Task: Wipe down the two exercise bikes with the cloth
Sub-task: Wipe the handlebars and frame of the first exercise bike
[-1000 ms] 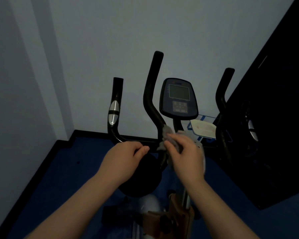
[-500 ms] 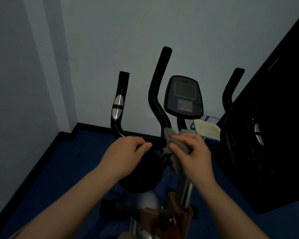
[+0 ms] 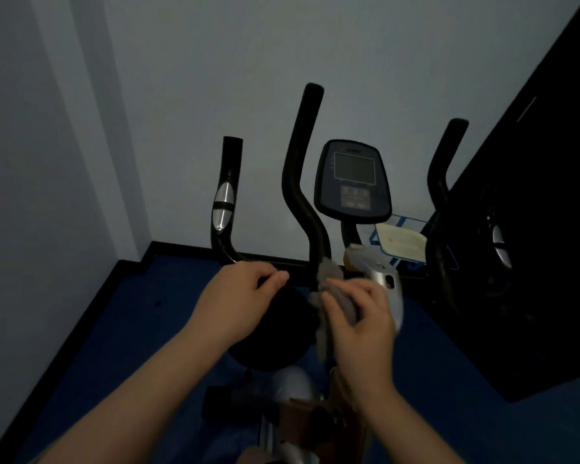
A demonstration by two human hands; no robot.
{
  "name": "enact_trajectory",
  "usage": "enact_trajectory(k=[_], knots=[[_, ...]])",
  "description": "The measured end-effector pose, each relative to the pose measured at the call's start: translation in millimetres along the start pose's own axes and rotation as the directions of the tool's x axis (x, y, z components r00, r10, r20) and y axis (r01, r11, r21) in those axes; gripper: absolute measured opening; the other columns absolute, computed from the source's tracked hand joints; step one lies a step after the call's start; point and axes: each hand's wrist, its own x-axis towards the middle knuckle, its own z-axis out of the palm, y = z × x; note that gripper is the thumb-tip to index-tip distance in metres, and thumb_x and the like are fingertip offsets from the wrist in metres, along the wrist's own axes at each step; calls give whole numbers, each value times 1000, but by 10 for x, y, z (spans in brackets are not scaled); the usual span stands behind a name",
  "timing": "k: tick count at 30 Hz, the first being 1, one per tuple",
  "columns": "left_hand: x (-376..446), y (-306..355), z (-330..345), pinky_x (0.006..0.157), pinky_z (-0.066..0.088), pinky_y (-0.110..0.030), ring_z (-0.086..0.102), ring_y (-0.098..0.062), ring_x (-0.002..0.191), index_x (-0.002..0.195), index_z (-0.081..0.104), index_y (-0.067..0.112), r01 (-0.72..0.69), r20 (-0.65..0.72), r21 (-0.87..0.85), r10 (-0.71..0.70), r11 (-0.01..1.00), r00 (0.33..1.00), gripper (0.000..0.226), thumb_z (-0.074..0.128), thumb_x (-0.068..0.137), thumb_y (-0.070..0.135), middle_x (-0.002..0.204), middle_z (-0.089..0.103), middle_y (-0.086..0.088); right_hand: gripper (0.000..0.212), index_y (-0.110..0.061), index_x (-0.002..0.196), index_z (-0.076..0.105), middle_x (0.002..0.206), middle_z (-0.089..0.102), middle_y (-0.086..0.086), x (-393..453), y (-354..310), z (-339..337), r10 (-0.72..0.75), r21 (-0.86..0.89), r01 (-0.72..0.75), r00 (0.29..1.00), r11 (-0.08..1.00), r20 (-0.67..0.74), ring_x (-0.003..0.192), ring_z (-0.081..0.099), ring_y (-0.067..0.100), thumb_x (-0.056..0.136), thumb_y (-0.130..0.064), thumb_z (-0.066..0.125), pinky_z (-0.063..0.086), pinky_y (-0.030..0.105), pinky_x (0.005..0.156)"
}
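Observation:
A black exercise bike stands before me, with tall curved handlebars (image 3: 298,182) and a console (image 3: 354,180) on a stem. My left hand (image 3: 238,296) grips the horizontal handlebar bar (image 3: 298,267) left of the stem. My right hand (image 3: 359,316) holds a grey cloth (image 3: 332,283) against the base of the middle handlebar, where it joins the bar. Behind my right hand shows the bike's silver stem cover (image 3: 387,283). A second dark machine with a round silver-marked disc (image 3: 498,242) sits at the right, largely in shadow.
White walls meet in a corner at the left, close behind the handlebars. The floor (image 3: 131,329) is blue with a black skirting. A white and blue paper or box (image 3: 404,244) lies behind the console. A tall black panel (image 3: 549,229) fills the right side.
My right hand with the cloth has slid a little down the base of the middle handlebar. My left hand keeps its grip on the bar. The view has shifted slightly.

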Motion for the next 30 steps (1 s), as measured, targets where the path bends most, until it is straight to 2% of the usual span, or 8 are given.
enact_trajectory(k=[3, 6, 10, 16, 18, 20, 26, 30], knots=[[-11, -6, 12, 66, 50, -25, 62, 0, 73, 81, 73, 33, 31, -41, -78, -35, 996, 999, 25, 54, 94, 43, 74, 69, 12, 19, -28, 93, 73, 101, 56, -6, 71, 9, -143, -34, 6, 34, 991, 999, 130, 97, 54, -3, 80, -14, 76, 41, 7, 83], [-22, -13, 15, 61, 41, -10, 60, 8, 77, 77, 74, 35, 41, -130, -190, -67, 981, 989, 24, 57, 93, 38, 77, 69, 20, 16, -24, 95, 72, 103, 59, -2, 365, -65, -156, -31, 24, 30, 999, 999, 38, 98, 54, -3, 83, -14, 74, 38, 5, 86], [-186, -99, 89, 67, 43, -5, 60, 12, 86, 86, 73, 41, 27, -172, -325, -87, 945, 981, 21, 55, 95, 34, 85, 68, 28, 16, -21, 101, 72, 106, 56, -5, 45, -62, 22, 47, 40, -47, 999, 998, 6, 97, 52, -8, 86, -16, 70, 38, 4, 86], [-268, -174, 143, 74, 43, -7, 62, 6, 93, 96, 70, 38, 6, -197, -449, -106, 893, 975, 28, 46, 101, 25, 96, 70, 18, 15, -34, 103, 69, 96, 67, -15, 329, -294, -214, 43, 121, -66, 983, 990, 179, 92, 61, -4, 91, -26, 64, 50, 20, 82], [-272, -162, 130, 72, 43, -7, 62, 7, 90, 97, 69, 37, 6, -189, -484, -112, 875, 976, 29, 43, 101, 26, 92, 70, 21, 19, -35, 109, 66, 98, 66, -16, 407, -467, -78, 42, 20, -52, 938, 998, 343, 93, 61, -1, 91, -35, 61, 52, 23, 82], [-286, -153, 124, 68, 42, -4, 62, 9, 86, 98, 66, 36, 6, -184, -507, -115, 862, 976, 28, 39, 102, 31, 90, 68, 27, 21, -31, 106, 65, 101, 67, -7, 391, -546, 79, 74, -194, 30, 860, 981, 505, 98, 60, 13, 94, -44, 54, 50, 35, 86], [-323, -201, 120, 74, 50, -17, 65, -1, 90, 107, 60, 30, 23, -171, -557, -142, 830, 975, 36, 35, 91, 51, 97, 69, 14, 32, -29, 104, 64, 100, 69, -3, 366, -518, -72, 115, -319, 115, 777, 941, 619, 98, 61, 17, 95, -52, 44, 50, 37, 85], [-335, -201, 107, 71, 50, -19, 64, -7, 87, 101, 62, 25, 36, -150, -538, -137, 842, 979, 40, 33, 91, 51, 94, 68, 7, 36, -24, 107, 60, 102, 65, -1, 545, -621, 81, 71, -433, 339, 715, 835, 696, 98, 59, 19, 96, -53, 43, 43, 32, 73]])
